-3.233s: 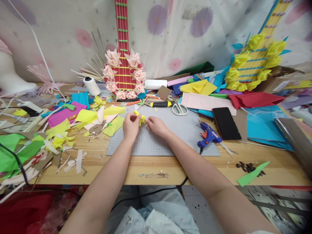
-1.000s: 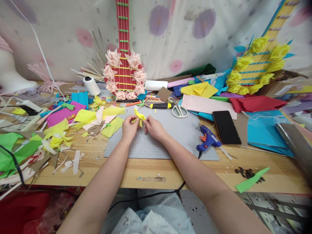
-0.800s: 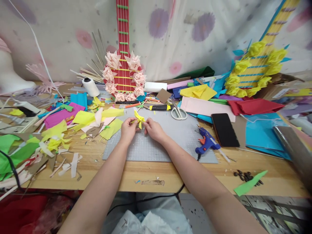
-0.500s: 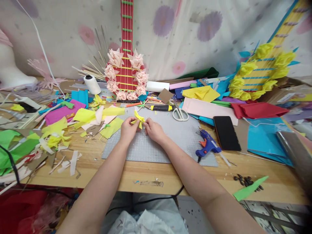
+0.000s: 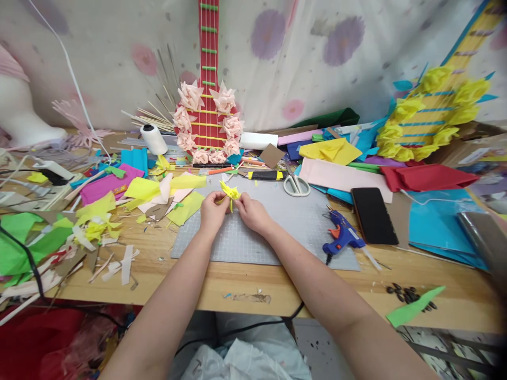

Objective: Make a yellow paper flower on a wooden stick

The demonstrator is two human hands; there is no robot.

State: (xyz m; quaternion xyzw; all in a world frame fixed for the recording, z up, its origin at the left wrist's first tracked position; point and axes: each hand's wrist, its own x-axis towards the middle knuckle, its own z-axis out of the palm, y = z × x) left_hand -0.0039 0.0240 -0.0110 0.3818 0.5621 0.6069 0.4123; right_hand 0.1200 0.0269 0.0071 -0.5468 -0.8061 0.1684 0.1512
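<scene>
A small yellow paper flower [image 5: 229,191] with pointed petals is held up between my two hands, over the far part of the grey cutting mat [image 5: 253,243]. My left hand [image 5: 214,211] pinches it from the left, thumb and fingers closed. From the other side my right hand [image 5: 253,212] grips its lower right edge with closed fingertips. The exact points of contact are partly hidden behind the fingers. Beyond the hands lie a yellow-and-black utility knife [image 5: 265,175] and white-handled scissors [image 5: 296,184].
Right of the hands lie a blue hot glue gun [image 5: 343,232] and a phone [image 5: 374,215]. Paper scraps [image 5: 184,208] cover the left side. Behind stand a red paper guitar [image 5: 208,121] and a yellow one [image 5: 422,124]. Dark beads [image 5: 407,295] sit near the front edge.
The yellow flower has turned in my fingers and shows more of its open petals. My hands stay close together; the whole view has shifted slightly.
</scene>
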